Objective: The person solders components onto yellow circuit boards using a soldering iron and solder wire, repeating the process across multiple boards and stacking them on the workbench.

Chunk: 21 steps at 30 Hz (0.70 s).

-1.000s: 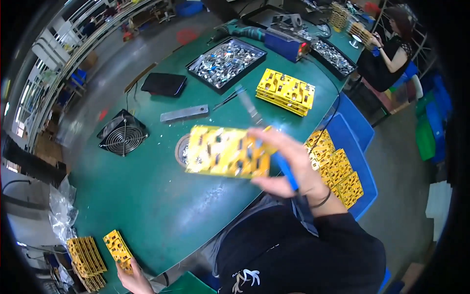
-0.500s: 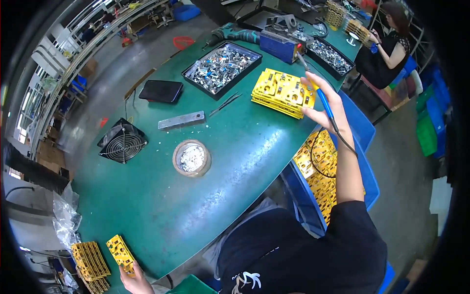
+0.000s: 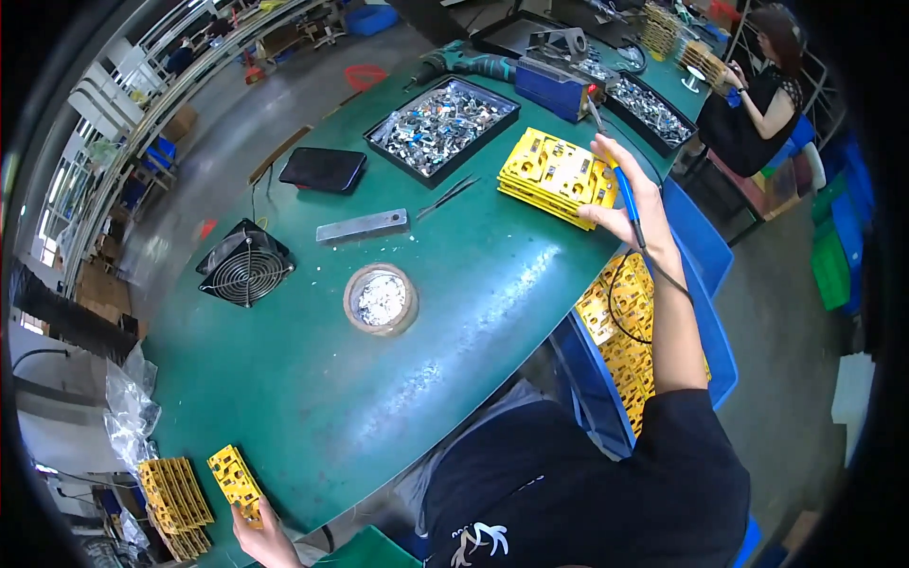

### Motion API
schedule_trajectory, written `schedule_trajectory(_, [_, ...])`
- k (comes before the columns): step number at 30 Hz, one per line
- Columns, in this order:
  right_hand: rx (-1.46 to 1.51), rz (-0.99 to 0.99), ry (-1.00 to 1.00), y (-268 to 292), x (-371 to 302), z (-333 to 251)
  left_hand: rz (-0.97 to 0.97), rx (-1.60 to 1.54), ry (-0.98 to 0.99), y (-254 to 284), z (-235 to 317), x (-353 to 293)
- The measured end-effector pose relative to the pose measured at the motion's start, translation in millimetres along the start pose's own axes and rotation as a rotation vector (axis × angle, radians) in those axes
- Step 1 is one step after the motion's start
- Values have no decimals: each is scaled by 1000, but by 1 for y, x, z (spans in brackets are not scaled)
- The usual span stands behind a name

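Note:
My left hand [image 3: 267,540], at the lower left, pinches the near end of a yellow circuit board panel [image 3: 232,476] at the table's edge. Beside that panel stands a pile of yellow board panels [image 3: 174,495]. On the far right, a soldering iron with a blue handle [image 3: 626,195] lies in the grip of my right hand [image 3: 644,213], its cord running down along my forearm. The thumb of that hand rests at the right edge of a stack of yellow circuit board panels [image 3: 547,163]; the fingers reach past its corner.
On the green table [image 3: 312,398] are a round pot of white bits [image 3: 381,298], a fan [image 3: 248,270], a metal bar [image 3: 362,226], tweezers [image 3: 445,197], a phone [image 3: 324,170], a tray of small parts [image 3: 440,128] and a soldering station [image 3: 552,90]. A blue bin [image 3: 595,379] holds yellow boards. A co-worker [image 3: 762,104] sits beyond.
The view has shifted slightly, so the table things sit a little further right. My right thumb has come in against the stack's edge. My left hand keeps hold of its panel.

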State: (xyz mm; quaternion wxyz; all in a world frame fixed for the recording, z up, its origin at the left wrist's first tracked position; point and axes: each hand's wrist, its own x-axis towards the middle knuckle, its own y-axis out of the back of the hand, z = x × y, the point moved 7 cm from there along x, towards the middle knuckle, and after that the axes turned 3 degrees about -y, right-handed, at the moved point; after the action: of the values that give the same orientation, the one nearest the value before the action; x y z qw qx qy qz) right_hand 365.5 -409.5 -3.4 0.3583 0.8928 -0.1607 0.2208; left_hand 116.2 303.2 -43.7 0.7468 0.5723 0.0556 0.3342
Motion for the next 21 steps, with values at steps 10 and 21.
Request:
schedule_trajectory(10, [-160,17,106,-10,-18,-34,48,80,21,3,-2,-1])
schedule_trajectory(21, [16,178,-44,-7,-13,-28,29,38,9,2,4,-1])
